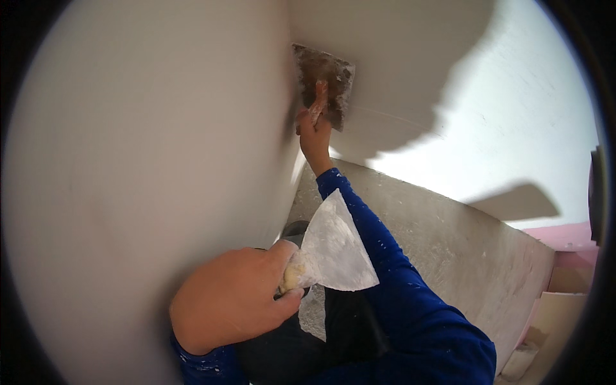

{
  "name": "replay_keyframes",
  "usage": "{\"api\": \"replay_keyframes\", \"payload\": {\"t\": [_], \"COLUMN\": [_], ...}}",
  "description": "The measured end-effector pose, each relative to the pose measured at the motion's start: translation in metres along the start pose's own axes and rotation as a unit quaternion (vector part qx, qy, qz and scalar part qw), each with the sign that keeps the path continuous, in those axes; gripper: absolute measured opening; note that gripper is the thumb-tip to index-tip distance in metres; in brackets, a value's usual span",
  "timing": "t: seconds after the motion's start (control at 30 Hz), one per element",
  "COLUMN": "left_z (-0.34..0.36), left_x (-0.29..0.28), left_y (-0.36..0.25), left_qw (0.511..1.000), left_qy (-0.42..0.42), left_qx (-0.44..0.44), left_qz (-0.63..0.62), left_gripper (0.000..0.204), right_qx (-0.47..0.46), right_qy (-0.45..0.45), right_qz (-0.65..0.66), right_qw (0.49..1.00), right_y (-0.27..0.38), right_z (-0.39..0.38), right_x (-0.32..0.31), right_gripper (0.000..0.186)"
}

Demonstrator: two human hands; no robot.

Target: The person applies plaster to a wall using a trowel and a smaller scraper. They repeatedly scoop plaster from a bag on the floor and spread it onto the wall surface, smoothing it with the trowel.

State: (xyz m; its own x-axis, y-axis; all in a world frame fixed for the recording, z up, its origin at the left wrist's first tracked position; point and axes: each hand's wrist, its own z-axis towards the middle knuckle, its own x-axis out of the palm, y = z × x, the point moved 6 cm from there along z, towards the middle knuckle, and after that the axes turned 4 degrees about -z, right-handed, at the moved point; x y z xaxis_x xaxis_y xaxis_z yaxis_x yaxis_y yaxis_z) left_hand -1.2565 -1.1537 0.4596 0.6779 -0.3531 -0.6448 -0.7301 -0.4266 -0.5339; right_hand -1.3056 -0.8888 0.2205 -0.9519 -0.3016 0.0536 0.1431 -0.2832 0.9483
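Note:
My right hand [314, 138] is stretched far forward, its fingers wrapped round the handle of a plastering trowel [337, 74]. The trowel's rectangular plate, smeared with dried plaster, lies against the wall ahead, close to the inner corner. Nearer to me, my left hand [231, 298] is closed on the worn yellowish handle of a broad putty knife [337, 247]. Its fan-shaped blade is coated with whitish material and points up and right, in front of my right sleeve. Part of the handle is hidden by my left fingers.
A smooth pale wall [128, 160] rises close on my left and meets the wall ahead [513, 122], which is partly sunlit. Below is a dusty grey concrete floor [436, 221]. Pale boards [552, 327] lean at the far right, near a pink strip [561, 236].

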Motion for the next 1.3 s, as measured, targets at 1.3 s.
{"api": "replay_keyframes", "payload": {"t": [1.3], "left_z": [0.038], "left_x": [0.033], "left_y": [0.043], "left_qw": [0.998], "left_qy": [-0.007], "left_qx": [-0.060], "left_qz": [-0.007], "left_gripper": [0.048], "right_qx": [0.029], "right_qy": [-0.125], "right_qz": [0.231], "right_qw": [0.964], "right_y": [0.012], "right_z": [-0.020], "right_x": [-0.407], "right_gripper": [0.028]}}
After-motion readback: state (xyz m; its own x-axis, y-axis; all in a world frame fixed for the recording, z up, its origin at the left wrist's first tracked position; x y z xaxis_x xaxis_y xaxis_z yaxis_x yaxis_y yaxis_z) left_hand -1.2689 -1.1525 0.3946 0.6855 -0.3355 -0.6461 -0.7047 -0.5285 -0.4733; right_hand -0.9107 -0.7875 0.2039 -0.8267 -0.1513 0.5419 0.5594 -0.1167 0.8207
